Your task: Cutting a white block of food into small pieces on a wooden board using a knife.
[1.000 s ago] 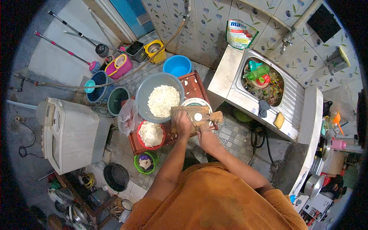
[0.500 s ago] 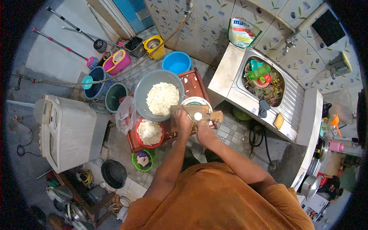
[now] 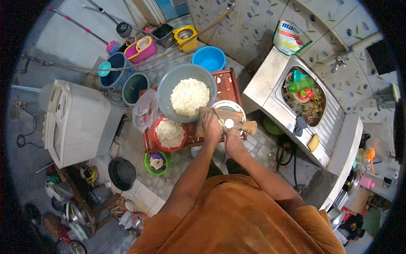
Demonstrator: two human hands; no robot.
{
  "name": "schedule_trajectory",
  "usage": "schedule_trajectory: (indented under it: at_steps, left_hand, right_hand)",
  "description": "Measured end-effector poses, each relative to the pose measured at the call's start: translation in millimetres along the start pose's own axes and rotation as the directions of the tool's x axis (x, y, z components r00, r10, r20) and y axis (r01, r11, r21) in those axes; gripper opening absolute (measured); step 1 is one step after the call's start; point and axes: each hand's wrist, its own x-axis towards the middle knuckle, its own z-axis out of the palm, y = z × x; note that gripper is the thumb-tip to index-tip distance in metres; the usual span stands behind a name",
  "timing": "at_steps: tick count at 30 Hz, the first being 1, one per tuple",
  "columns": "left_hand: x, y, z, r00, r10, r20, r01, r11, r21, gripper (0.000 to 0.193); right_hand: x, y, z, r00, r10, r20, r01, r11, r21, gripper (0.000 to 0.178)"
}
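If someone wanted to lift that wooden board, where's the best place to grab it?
On the board, the handle looks best, approached from the right: it is narrow, juts out that way, and neither the left hand nor the right hand covers it.

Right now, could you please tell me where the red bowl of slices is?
In the head view, the red bowl sits left of the left hand, just below the grey basin, with the clear bag at its upper left.
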Motion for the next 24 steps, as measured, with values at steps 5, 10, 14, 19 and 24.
schedule_trajectory:
  at_steps: [5,10,14,19,24]
  left_hand:
    - [-1.5,-3.9,-2.2,0.998,-0.046,0.033,0.047,0.998,-0.035,0.002]
    - [-3.6,-2.2,0.1,0.995,-0.091,0.031,0.091,0.996,-0.013,0.004]
    - [-1.0,-3.5,1.1,0.997,-0.078,0.028,0.077,0.997,0.020,0.006]
    - [-3.0,1.3,-5.2,0.998,-0.047,0.034,0.046,0.998,0.046,0.004]
    - [-1.4,6.4,-9.7,0.991,-0.103,0.087,0.089,0.984,0.152,0.003]
  right_hand:
    - [1.4,2.5,17.0,0.954,-0.206,-0.220,0.176,0.973,-0.150,0.038]
    - [-3.0,-2.0,3.4,0.996,0.059,0.074,-0.052,0.995,-0.090,0.046]
    - [-2.7,-0.2,-9.3,0.985,0.124,0.117,-0.120,0.992,-0.037,0.031]
    - [-7.7,11.8,-33.1,0.941,0.112,0.320,-0.140,0.988,0.068,0.035]
    - [-19.0,18.5,-40.5,0.962,-0.023,0.271,-0.080,0.929,0.362,0.036]
